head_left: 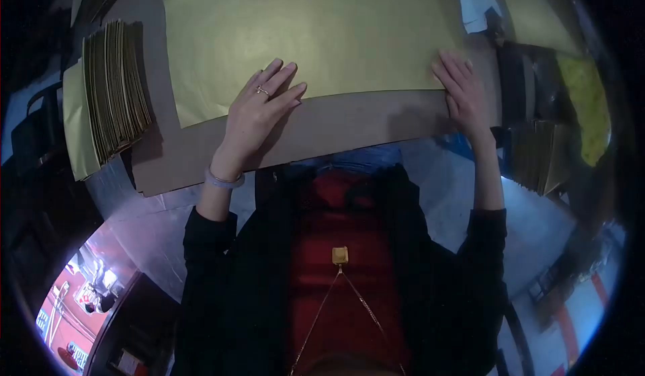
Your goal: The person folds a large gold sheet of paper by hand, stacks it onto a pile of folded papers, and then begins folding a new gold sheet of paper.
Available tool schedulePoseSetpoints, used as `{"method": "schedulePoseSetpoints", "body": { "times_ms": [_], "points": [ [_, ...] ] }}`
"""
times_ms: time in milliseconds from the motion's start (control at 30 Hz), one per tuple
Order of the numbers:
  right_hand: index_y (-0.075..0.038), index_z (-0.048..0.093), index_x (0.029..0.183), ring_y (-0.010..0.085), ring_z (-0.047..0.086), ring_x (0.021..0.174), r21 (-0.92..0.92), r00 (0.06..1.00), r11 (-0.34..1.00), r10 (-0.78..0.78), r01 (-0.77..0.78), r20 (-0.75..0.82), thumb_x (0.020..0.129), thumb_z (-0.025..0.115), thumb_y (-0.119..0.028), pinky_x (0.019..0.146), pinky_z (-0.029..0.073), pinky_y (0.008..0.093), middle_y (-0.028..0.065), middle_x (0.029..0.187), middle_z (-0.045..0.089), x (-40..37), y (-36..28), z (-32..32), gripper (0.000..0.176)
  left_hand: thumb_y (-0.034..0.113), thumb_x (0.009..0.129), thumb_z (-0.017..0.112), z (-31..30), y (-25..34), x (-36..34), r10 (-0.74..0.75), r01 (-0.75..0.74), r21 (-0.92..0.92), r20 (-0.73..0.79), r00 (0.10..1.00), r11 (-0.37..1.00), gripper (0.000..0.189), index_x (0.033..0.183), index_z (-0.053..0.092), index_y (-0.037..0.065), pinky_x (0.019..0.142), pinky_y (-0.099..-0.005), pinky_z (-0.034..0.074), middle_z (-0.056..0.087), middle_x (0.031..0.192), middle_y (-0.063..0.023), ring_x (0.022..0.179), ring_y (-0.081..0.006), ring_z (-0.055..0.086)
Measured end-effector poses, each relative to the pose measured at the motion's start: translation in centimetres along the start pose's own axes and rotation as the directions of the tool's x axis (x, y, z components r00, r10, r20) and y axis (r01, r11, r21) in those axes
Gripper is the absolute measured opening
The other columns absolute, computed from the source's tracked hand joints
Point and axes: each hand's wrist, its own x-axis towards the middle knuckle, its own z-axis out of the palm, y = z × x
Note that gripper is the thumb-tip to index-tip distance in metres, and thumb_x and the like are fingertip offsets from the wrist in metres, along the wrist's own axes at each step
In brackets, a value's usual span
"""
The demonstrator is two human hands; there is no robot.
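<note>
While open, both hands (259, 110) (465, 94) on sheet (316, 33)

A way is being left along the near strip of the brown board (356, 117), between the left hand (259, 110) and the right hand (465, 94). Passage is being blocked leftward by the folded bundle (115, 84), rightward by the brown stack (534, 154).
</note>
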Motion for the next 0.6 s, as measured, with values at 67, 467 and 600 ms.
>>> {"method": "schedulePoseSetpoints", "body": {
  "times_ms": [67,467,600],
  "points": [
    [-0.017,0.048,0.134,0.0231,0.039,0.132,0.028,1.000,1.000,-0.008,0.009,-0.017,0.076,0.056,0.003,0.112,0.028,0.0449,0.0042,0.144,0.040,0.03,-0.07,-0.07,0.061,0.012,0.078,0.068,0.33,-0.49,-0.18,0.018,-0.019,-0.025,-0.028,0.999,1.000,0.031,0.108,0.068,0.017,0.096,-0.0396,0.046,0.056,0.129,-0.0031,0.122,-0.0293,0.050],
    [-0.017,0.049,0.132,0.0236,0.040,0.130,0.039,0.998,0.999,-0.016,0.018,-0.063,0.078,0.052,0.001,0.111,0.028,0.0442,0.0032,0.143,0.041,-0.09,0.12,0.51,0.058,0.014,0.076,0.070,0.63,-0.50,-0.17,0.036,-0.037,-0.010,-0.067,0.997,0.999,0.032,0.107,0.067,0.018,0.097,-0.0433,0.045,0.057,0.127,-0.0028,0.120,-0.0269,0.052],
    [-0.017,0.051,0.131,0.0236,0.039,0.131,-0.044,1.000,0.999,0.028,-0.028,0.005,0.079,0.052,-0.001,0.111,0.027,0.0446,0.0039,0.143,0.042,-0.33,-0.03,-0.24,0.055,0.013,0.074,0.072,0.87,-0.50,-0.33,0.035,-0.034,0.014,-0.069,0.997,0.999,0.030,0.104,0.068,0.017,0.095,-0.0414,0.047,0.058,0.125,-0.0045,0.119,-0.0288,0.053]
  ]
}}
